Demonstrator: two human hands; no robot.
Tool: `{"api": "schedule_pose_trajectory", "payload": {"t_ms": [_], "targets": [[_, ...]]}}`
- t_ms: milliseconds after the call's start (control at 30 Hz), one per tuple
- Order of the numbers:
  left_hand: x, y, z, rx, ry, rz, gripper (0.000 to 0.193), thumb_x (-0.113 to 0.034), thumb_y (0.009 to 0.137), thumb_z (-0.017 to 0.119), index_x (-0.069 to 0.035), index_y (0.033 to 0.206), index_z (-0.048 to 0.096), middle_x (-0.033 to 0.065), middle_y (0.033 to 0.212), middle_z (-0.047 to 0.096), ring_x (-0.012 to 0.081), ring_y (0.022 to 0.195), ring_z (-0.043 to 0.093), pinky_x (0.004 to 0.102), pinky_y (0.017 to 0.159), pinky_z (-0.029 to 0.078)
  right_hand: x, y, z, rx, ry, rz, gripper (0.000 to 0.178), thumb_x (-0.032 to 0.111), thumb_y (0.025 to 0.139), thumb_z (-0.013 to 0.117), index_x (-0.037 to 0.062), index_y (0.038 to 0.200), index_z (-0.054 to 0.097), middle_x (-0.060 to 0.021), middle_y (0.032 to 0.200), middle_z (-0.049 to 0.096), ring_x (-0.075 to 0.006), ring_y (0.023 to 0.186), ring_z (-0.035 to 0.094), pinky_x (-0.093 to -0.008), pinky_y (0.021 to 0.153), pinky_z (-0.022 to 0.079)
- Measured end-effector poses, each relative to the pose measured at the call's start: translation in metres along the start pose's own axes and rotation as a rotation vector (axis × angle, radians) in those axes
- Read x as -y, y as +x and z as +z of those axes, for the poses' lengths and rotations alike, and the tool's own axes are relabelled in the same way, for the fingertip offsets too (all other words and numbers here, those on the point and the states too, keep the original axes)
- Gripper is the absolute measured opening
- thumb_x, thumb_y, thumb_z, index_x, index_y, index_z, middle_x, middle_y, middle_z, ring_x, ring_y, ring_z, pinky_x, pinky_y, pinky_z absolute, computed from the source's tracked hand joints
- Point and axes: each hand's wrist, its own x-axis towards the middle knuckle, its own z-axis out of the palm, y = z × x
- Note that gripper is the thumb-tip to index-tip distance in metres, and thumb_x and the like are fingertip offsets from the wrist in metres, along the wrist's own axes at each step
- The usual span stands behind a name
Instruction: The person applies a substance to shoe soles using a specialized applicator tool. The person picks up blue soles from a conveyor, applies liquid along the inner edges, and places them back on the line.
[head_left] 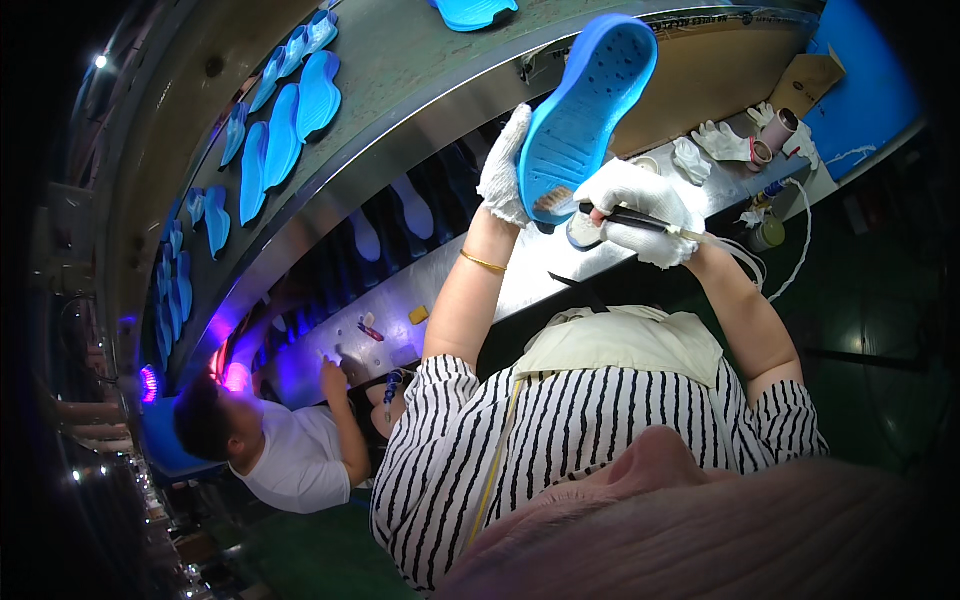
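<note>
A blue shoe sole (590, 100) is tilted up in front of me, its ribbed hollow inside facing me. My left hand (505, 172), in a white knit glove, grips it by the left edge near its lower end. In the white-gloved fingers of my right hand (645, 205) is a brush (640, 218) with a black handle and a pale tube running from its back end. The brush's bristles touch the inside of the sole's lower end. Just below, a small round container (582, 234) is partly hidden by my right hand.
Several blue soles (285, 130) lie on a conveyor belt (400, 90) curving along the left and top. The metal bench (510, 270) holds a yellow block (418, 315), spare white gloves (720, 140) and a spool (778, 130). A co-worker (295, 450) sits at left; a cardboard box (700, 75) stands behind.
</note>
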Motion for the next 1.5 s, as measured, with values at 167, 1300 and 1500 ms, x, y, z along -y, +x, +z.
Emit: {"api": "schedule_pose_trajectory", "payload": {"t_ms": [167, 1300, 1500], "targets": [[-0.007, 0.000, -0.006, -0.228, 0.105, -0.113, 0.060, -0.046, 0.099, 0.054, 0.005, 0.130, 0.054, 0.0268, 0.116, 0.065, 0.0341, 0.097, 0.069, 0.0444, 0.085, 0.060, -0.008, 0.007, -0.004, 0.172, 0.036, 0.124, 0.019, 0.001, 0.070, 0.068, 0.0046, 0.088, 0.063, -0.0069, 0.093, 0.065, -0.0208, 0.090, 0.064, -0.0322, 0.084, 0.052], [0.029, -0.007, -0.003, 0.048, -0.210, 0.106, 0.093, -0.070, 0.091, 0.041, -0.001, 0.152, 0.029, 0.0280, 0.148, 0.041, 0.0473, 0.131, 0.047, 0.0572, 0.112, 0.038, 0.028, -0.010, 0.019, -0.106, 0.258, 0.408, 0.009, -0.001, 0.083, 0.068, 0.0012, 0.092, 0.065, -0.0066, 0.089, 0.070, -0.0136, 0.085, 0.066, -0.0300, 0.078, 0.054], [0.036, -0.014, 0.001, 0.062, -0.298, 0.166, 0.082, -0.062, 0.094, 0.040, 0.001, 0.147, 0.038, 0.0258, 0.140, 0.050, 0.0414, 0.123, 0.055, 0.0516, 0.105, 0.046, 0.023, 0.014, 0.012, -0.336, -0.092, 0.158, 0.007, -0.001, 0.086, 0.067, 0.0005, 0.093, 0.066, -0.0072, 0.090, 0.067, -0.0127, 0.085, 0.064, -0.0271, 0.078, 0.052]]}}
